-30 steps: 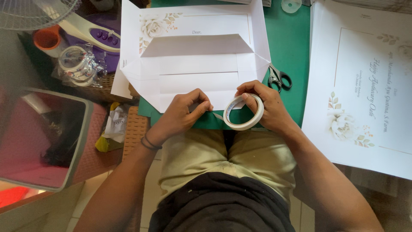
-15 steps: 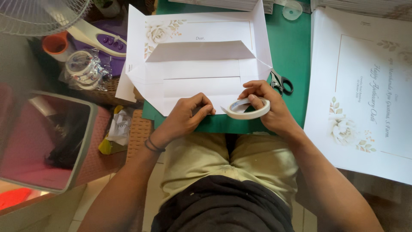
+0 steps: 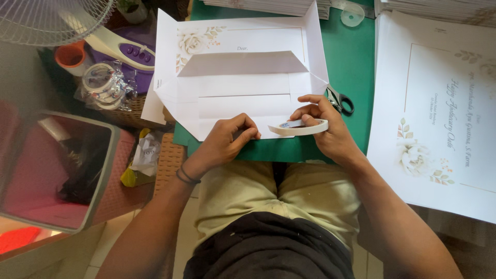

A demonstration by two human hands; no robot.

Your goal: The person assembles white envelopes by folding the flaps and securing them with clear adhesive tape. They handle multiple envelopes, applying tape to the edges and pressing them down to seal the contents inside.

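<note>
A roll of white double-sided tape sits just below the centre of the frame, tilted nearly flat, at the lower edge of a folded white paper sheet with flaps creased inward and a rose print in its upper left corner. The right hand holds the roll, thumb and fingers curled around its ring from behind, the index finger stretched out over the top. The left hand rests just left of the roll on the sheet's lower edge, its fingers bent and pressed together with the thumb against the paper; whether they pinch the tape's loose end cannot be told. A dark band circles the left wrist.

The sheet lies on a green cutting mat that fills the upper middle of the frame. Black-handled scissors lie on the mat just right of the right hand's fingers. A clear round tape ring sits at the top of the mat. On the right, a stack of printed white sheets with floral corners reaches the frame's edge. At upper left stand a white fan, an orange cup and bagged tape rolls; a grey bin occupies the left side.
</note>
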